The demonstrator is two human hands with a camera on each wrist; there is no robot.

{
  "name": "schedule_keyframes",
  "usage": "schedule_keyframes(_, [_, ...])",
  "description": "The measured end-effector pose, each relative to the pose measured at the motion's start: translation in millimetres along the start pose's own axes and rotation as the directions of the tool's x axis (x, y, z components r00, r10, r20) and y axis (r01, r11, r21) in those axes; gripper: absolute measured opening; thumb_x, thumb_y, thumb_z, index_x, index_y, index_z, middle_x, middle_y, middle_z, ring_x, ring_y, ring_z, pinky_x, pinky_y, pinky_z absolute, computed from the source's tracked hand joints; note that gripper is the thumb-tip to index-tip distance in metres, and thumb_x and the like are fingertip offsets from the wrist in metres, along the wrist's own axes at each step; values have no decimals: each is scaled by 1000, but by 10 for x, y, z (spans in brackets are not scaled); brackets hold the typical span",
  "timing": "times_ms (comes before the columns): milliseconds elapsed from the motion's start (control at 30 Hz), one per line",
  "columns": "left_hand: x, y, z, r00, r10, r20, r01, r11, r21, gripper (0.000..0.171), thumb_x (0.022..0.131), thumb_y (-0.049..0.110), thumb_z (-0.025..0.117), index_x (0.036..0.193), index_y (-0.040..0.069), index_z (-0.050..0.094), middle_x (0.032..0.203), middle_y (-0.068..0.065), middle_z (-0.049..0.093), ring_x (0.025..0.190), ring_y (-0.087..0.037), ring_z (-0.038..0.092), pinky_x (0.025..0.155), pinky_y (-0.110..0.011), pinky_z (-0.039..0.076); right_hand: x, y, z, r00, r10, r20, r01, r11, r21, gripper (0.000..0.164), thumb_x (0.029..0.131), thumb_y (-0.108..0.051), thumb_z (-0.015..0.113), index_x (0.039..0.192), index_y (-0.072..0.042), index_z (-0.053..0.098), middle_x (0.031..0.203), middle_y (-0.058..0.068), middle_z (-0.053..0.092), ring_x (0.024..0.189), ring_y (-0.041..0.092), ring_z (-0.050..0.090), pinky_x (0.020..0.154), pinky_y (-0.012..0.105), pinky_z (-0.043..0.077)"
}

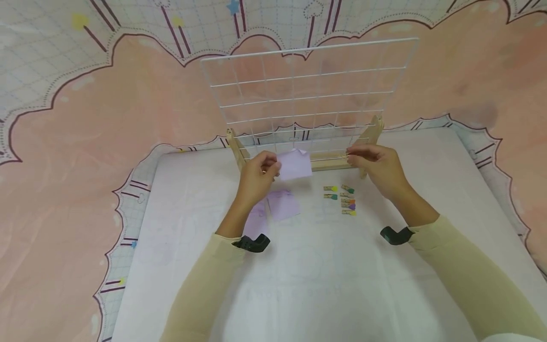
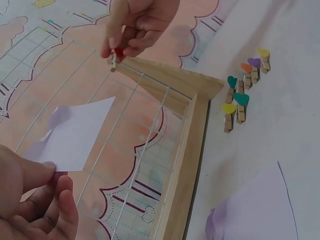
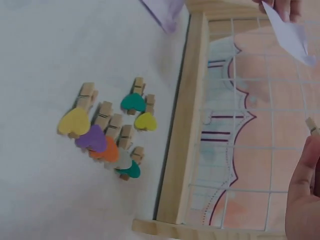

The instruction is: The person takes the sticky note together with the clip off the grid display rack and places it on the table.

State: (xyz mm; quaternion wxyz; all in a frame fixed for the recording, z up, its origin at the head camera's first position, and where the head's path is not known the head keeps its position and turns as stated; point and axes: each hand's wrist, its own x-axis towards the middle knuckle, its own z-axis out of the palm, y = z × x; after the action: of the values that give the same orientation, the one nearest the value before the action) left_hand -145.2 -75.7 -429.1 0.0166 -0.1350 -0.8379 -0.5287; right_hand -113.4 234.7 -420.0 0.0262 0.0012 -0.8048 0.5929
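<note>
My left hand [image 1: 259, 178] pinches a light purple sheet of paper [image 1: 295, 165] by its edge, held up before the white wire grid [image 1: 316, 99]. In the left wrist view the far corner of this paper is creased. My right hand [image 1: 378, 166] pinches a small wooden clothespin [image 2: 113, 62] with a red piece on it, near the right end of the grid's wooden stand [image 1: 329, 164]. Two more purple papers, one of them a creased sheet [image 1: 284, 205], lie on the table below my left hand.
Several small clothespins [image 1: 348, 204] with coloured hearts lie in two columns on the white tabletop [image 1: 325, 285], in front of the stand. A patterned pink cloth [image 1: 55, 204] spreads around and behind the table.
</note>
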Motion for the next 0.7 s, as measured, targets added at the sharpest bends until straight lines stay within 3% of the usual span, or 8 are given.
schedule_keyframes(200, [-91,-48,-74,1000,-13,-18,13,1000,18,13,98,8,66,108,-1,67,94,-15,70,78,-24,69,66,-22,56,-107,71,-46,997,50,60,-49,999,-18,33,95,-24,74,120,-3,71,121,4,72,103,3,67,88,12,54])
schedule_keyframes(467, [-232,-176,-142,999,-40,-24,41,998,54,13,98,8,66,107,-1,67,95,-15,70,81,-25,70,70,-23,56,-211,197,-34,994,84,77,-79,995,-56,30,93,-24,76,117,-6,72,108,-6,74,97,3,69,84,14,55])
schedule_keyframes(700, [-358,-308,-179,997,-81,-6,81,993,87,14,98,11,66,106,1,68,96,-13,70,87,-24,68,74,-26,56,-299,303,2,993,77,85,-66,990,-123,32,95,-27,74,121,-8,72,119,2,72,104,6,65,84,13,53])
